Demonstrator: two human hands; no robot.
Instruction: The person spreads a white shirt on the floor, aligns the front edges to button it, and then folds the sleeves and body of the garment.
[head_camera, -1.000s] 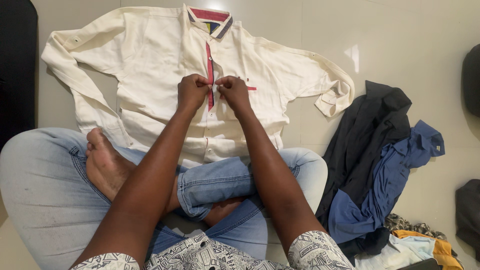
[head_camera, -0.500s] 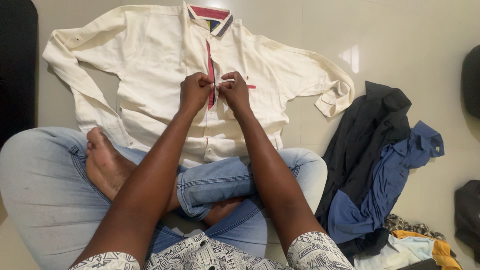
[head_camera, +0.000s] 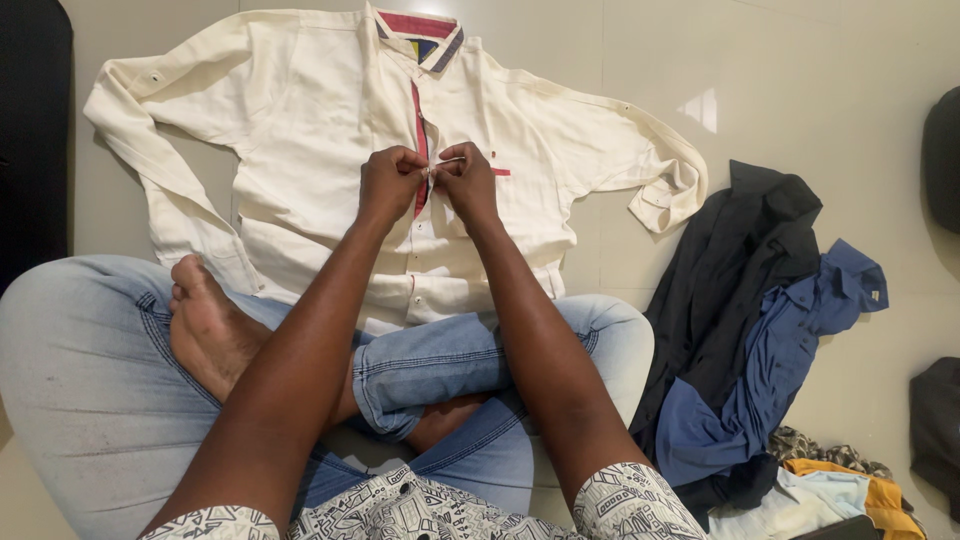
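the pale tiled floor (head_camera: 800, 90) takes up most of the view, and i sit cross-legged on it in light blue jeans (head_camera: 90, 380). spread flat in front of my knees is the cream shirt (head_camera: 300, 130), front up, sleeves thrown out to both sides, collar pointing away from me. to my right, well apart from it, lies a heap of dark and blue clothes (head_camera: 760, 330). down the middle of the cream shirt runs the red placket (head_camera: 419, 130), and that is where both hands meet. my left hand (head_camera: 388, 185) is pinched shut on the left edge of the opening, my right hand (head_camera: 466, 183) pinched shut on the right edge, fingertips almost touching. the button itself is too small to make out between them. to do this well, i judge i should keep both edges level and the cloth flat, so the two fronts line up without a pucker
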